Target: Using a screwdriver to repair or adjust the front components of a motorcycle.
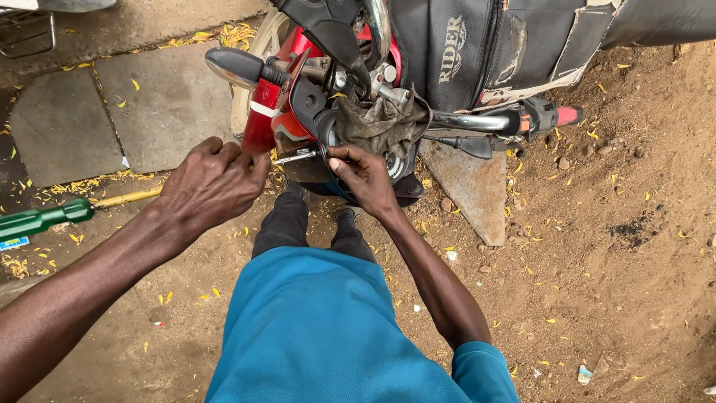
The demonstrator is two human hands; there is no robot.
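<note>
Beside the front of a red motorcycle [262, 130] standing on bare brown dirt, the person's two hands meet at a small silver metal tool [296, 157] just below the handlebar. Their left hand [212, 183] is curled into a closed fist around the near end of that tool, knuckles up, close against the red bodywork. Their right hand [363, 175] pinches the tool's other end between thumb and fingertips, closed on it, touching the dark housing under a crumpled grey-brown rag [382, 123] that is stuffed among the handlebar parts. A chrome handlebar with a black rubber grip [237, 67] juts out to the left above the left hand. Well apart on the left, a green-handled screwdriver with a yellow shaft [45, 218] lies on the ground at the edge of grey stone paving slabs [160, 112]. Small yellow leaves dot the ground.
</note>
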